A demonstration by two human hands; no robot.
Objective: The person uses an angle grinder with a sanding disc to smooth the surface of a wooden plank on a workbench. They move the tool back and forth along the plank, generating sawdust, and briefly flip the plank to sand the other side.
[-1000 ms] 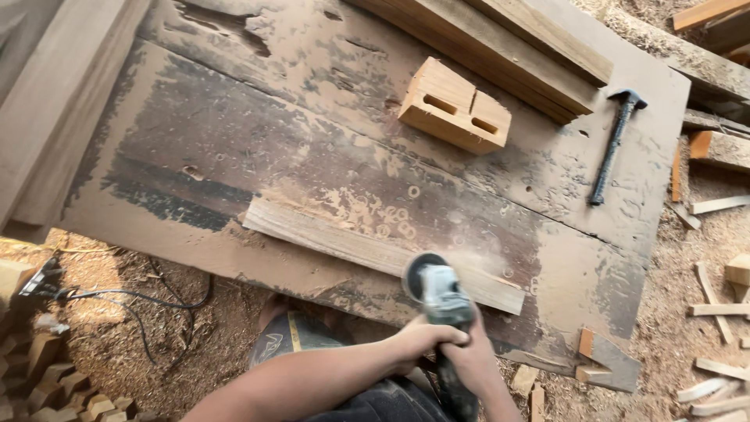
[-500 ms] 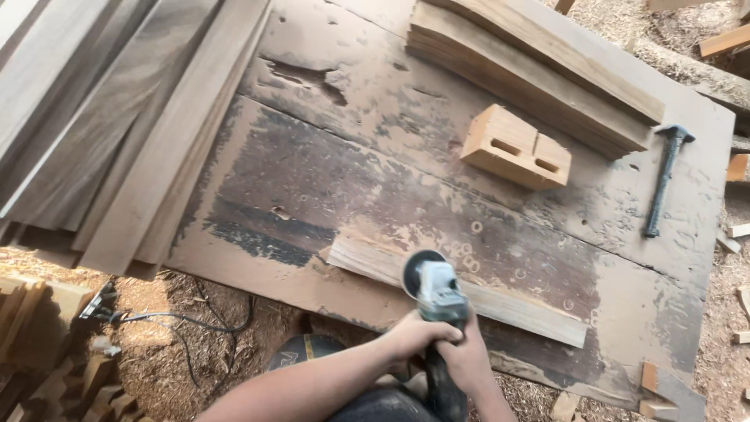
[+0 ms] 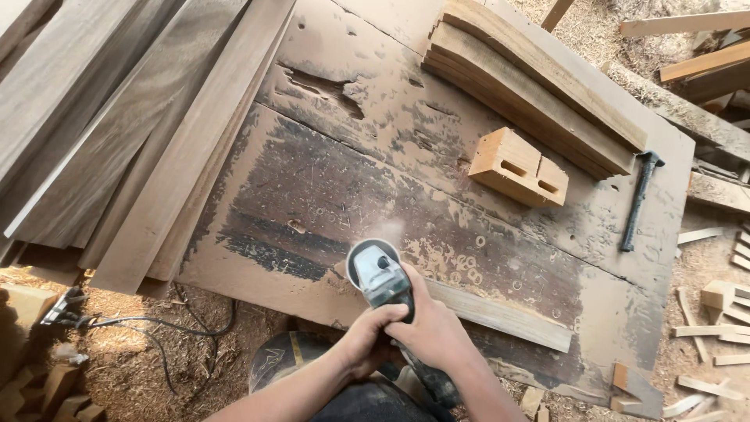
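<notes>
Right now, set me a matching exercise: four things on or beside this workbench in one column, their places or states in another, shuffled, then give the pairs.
Things:
1. angle grinder
2. hammer
3. slotted wooden block
4. stacked planks

Places or states:
A. lying near the bench's right edge, head pointing away
B. leaning along the bench's left side
C. gripped by both the left hand and the right hand, over a narrow strip
D. resting alone mid-bench, two slots in its side

Pairs: 1-C, 2-A, 3-D, 4-B
</notes>
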